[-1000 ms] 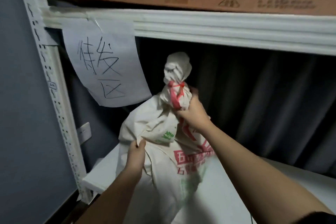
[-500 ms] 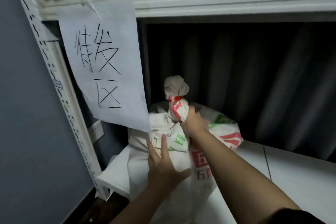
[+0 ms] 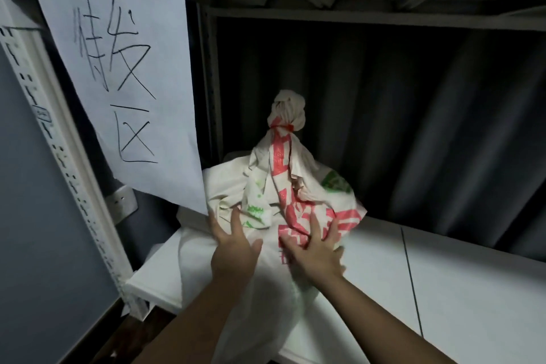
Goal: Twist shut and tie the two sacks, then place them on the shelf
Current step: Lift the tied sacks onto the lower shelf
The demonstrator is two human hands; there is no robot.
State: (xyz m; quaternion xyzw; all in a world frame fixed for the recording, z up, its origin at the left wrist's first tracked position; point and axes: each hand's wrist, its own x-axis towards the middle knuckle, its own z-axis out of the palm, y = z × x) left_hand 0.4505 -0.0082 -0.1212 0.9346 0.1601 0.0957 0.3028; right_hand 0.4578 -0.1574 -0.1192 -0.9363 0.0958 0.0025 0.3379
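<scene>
We have let go of the neck of the white woven sack with red and green print (image 3: 283, 186); our left hand (image 3: 233, 248) and right hand (image 3: 316, 251) now press it with spread, flat fingers, gripping nothing. It sits on the white shelf (image 3: 443, 289), tied, needing a push deeper.

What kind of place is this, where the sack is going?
Probably a storeroom or stock area: white metal shelving on a slotted upright, a handwritten paper sign taped to it, and a tied sack.
</scene>
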